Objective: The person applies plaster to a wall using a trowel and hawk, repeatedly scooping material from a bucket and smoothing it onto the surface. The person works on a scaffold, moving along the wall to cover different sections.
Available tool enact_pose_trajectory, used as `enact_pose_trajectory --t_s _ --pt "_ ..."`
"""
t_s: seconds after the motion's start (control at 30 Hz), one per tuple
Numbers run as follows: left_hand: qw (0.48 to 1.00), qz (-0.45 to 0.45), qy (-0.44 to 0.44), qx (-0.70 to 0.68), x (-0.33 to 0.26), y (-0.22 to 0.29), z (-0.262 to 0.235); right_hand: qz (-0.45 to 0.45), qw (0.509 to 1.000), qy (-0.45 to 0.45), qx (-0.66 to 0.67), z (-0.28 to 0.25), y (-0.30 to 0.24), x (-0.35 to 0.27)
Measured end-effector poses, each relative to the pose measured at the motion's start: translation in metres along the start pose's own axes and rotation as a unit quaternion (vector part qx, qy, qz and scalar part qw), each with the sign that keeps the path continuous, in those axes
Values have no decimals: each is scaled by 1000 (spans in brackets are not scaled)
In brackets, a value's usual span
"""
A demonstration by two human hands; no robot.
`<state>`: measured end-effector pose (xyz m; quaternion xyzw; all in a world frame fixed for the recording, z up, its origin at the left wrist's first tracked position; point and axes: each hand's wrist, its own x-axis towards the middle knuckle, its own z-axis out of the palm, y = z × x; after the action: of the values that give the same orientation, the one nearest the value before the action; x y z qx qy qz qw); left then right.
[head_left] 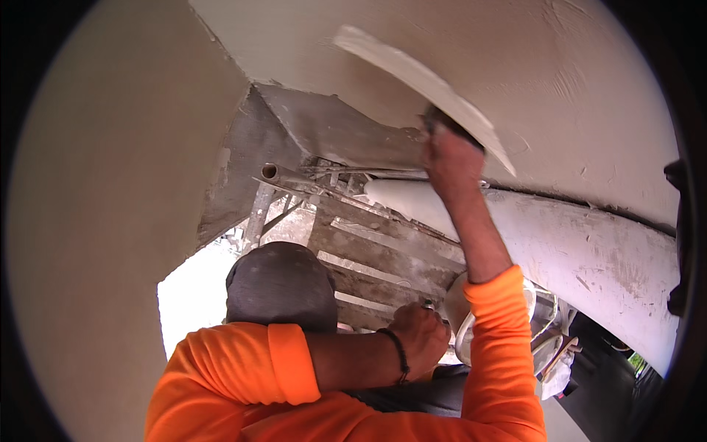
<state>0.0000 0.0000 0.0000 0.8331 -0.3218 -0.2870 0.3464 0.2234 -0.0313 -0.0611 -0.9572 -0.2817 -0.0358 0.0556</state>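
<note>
1. Head view, nearest: two orange sleeves [228, 361] frame the work. The left hand [421, 340], a dark bracelet at its wrist, is curled in front of the body; whether its grip holds anything cannot be told.
2. The right hand [453, 162] is raised, its grip closed around the dark handle of a long-bladed spreading tool [423, 81]. The pale blade lies at or close to the overhead face [582, 81]; actual contact cannot be judged.
3. Much of that face wears a pale, mostly even coat and appears largely covered. Ridges and streaks toward its upper right suggest that smoothing there is unfinished.
4. The side wall [96, 191] at the left looks evenly coated too.
5. Below the right hand stands a pale bucket [458, 309], its contents hard to make out, near a plank platform [383, 239].
6. Farther off, beyond the coat's ragged edge, a darker grey patch [328, 118] reaches into the corner; it seems uncoated, the clearest part left.
</note>
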Motion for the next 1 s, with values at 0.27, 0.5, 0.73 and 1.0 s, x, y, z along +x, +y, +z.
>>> enact_pose_trajectory --t_s 0.27,0.5,0.73,1.0 --pt "999 23 8 24 12 4 5 -99 993 23 -68 87 119 -117" --pt "999 17 35 24 15 13 9 16 971 -237 -33 157 164 -70" --pt "997 3 69 16 23 10 16 -59 991 -117 -4 65 156 -35" --pt "997 29 68 8 31 8 20 -46 958 -275 -63 36 146 -76"
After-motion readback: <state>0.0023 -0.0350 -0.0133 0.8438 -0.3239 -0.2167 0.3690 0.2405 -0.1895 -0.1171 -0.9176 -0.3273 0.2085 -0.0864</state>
